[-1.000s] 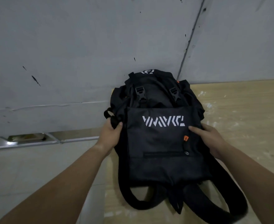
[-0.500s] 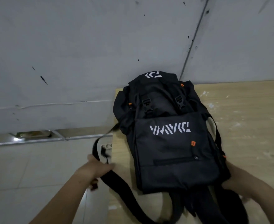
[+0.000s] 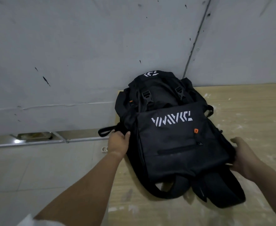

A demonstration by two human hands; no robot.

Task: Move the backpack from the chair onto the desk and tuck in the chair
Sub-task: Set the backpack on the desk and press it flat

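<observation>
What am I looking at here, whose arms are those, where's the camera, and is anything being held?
There is no machine: a person wears one wide-angle camera on the head, looking forward and down, so the bare arms reaching in are their own. A black backpack lies flat on a light wooden desk, its top against the grey wall and its shoulder straps toward the person. The left hand grips the bag's left edge by a strap loop. The right hand is open, cupped against the bag's lower right corner. No chair is in view.
</observation>
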